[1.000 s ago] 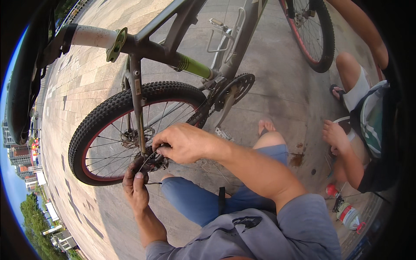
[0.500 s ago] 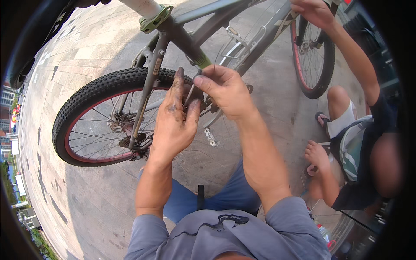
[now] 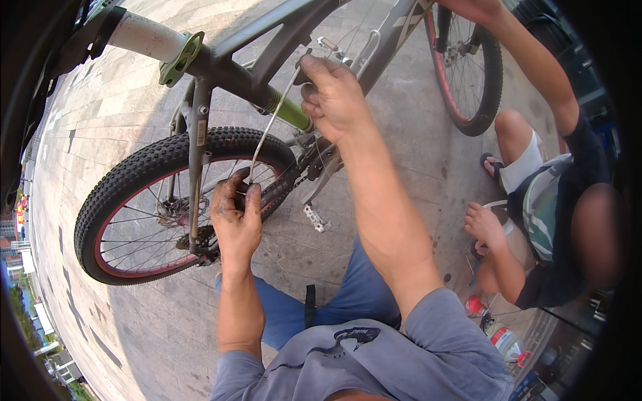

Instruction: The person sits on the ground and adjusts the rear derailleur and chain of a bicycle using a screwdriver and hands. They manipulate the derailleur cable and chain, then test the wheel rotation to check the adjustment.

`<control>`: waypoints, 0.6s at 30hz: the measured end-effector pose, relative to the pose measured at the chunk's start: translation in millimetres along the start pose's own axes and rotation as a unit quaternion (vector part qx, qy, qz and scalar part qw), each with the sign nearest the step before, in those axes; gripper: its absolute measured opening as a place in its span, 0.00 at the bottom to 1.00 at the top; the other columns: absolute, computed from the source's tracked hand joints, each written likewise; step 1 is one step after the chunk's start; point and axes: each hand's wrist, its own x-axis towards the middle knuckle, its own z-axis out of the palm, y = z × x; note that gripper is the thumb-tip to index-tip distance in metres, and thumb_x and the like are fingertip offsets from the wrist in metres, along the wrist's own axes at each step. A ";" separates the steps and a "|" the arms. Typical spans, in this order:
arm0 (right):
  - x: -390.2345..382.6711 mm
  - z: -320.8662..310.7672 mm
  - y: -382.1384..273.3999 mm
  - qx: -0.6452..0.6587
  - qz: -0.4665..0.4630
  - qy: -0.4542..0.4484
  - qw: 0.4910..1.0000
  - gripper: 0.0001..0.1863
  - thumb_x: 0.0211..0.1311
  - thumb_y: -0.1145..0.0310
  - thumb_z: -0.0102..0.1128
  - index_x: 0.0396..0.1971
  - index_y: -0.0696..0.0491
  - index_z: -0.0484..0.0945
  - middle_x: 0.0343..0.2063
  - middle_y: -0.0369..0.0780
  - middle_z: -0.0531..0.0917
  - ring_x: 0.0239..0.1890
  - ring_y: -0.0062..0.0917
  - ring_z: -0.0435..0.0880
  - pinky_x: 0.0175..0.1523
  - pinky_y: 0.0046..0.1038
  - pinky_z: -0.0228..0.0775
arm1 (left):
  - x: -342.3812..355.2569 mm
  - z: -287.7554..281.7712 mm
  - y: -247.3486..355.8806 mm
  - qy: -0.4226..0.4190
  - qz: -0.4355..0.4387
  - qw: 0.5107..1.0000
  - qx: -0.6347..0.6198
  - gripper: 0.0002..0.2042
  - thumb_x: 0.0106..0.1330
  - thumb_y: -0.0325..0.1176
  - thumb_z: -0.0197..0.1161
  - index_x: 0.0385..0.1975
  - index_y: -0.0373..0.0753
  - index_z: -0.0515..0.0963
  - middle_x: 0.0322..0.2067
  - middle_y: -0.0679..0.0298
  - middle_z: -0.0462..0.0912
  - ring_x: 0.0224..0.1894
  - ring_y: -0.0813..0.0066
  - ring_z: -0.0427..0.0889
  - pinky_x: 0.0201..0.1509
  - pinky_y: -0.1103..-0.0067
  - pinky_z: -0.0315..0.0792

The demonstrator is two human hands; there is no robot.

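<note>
A thin, pale length of cable point(image 3: 273, 121) runs slantwise between my hands in front of the bicycle's rear wheel point(image 3: 180, 144). My left hand point(image 3: 239, 224), its fingers blackened with grease, pinches the lower end between thumb and fingers beside the wheel's spokes. Higher up and to the right, my right hand point(image 3: 338, 100) grips the upper end between thumb and curled forefinger. Behind the hands is the dark bicycle frame point(image 3: 231, 75) with a green sleeve point(image 3: 289, 112) on its lower tube. Its crank and pedal point(image 3: 316, 218) hang below my right wrist.
On the right a person point(image 3: 535, 214) sits low, one arm raised toward the front wheel point(image 3: 483, 80). A white seat tube or post point(image 3: 147, 35) with a green clamp stands at upper left. Bottles point(image 3: 503, 339) lie at lower right on the paved ground point(image 3: 160, 327).
My hands have drawn apart, the left down and left, the right upward, so a longer stretch of cable shows between them. The bicycle sits farther left in view.
</note>
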 end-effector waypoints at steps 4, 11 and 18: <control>4.8 2.6 4.7 0.001 -0.006 -0.022 1.000 0.13 0.63 0.65 0.62 0.39 0.59 0.75 0.23 0.31 0.71 0.15 0.12 0.61 0.18 0.17 0.50 | -9.4 2.9 -9.8 -0.056 -0.151 0.964 -0.213 0.12 0.64 0.33 0.64 0.40 0.30 0.77 0.30 0.63 0.79 0.28 0.80 0.73 0.33 0.86 0.68; 13.6 6.6 6.7 0.018 -0.023 -0.005 1.000 0.14 0.63 0.64 0.62 0.39 0.60 0.75 0.27 0.35 0.77 0.14 0.13 0.61 0.17 0.18 0.51 | -9.8 10.1 -10.8 -0.009 -0.192 0.759 -0.622 0.10 0.63 0.29 0.63 0.41 0.33 0.75 0.29 0.61 0.78 0.26 0.77 0.73 0.28 0.82 0.67; 12.1 7.6 11.3 0.040 -0.053 -0.024 0.998 0.08 0.63 0.66 0.62 0.35 0.53 0.73 0.25 0.30 0.71 0.18 0.14 0.61 0.19 0.17 0.49 | -6.3 29.2 -2.9 0.110 -0.154 0.602 -0.775 0.11 0.65 0.28 0.61 0.46 0.37 0.77 0.38 0.60 0.81 0.37 0.73 0.79 0.39 0.80 0.77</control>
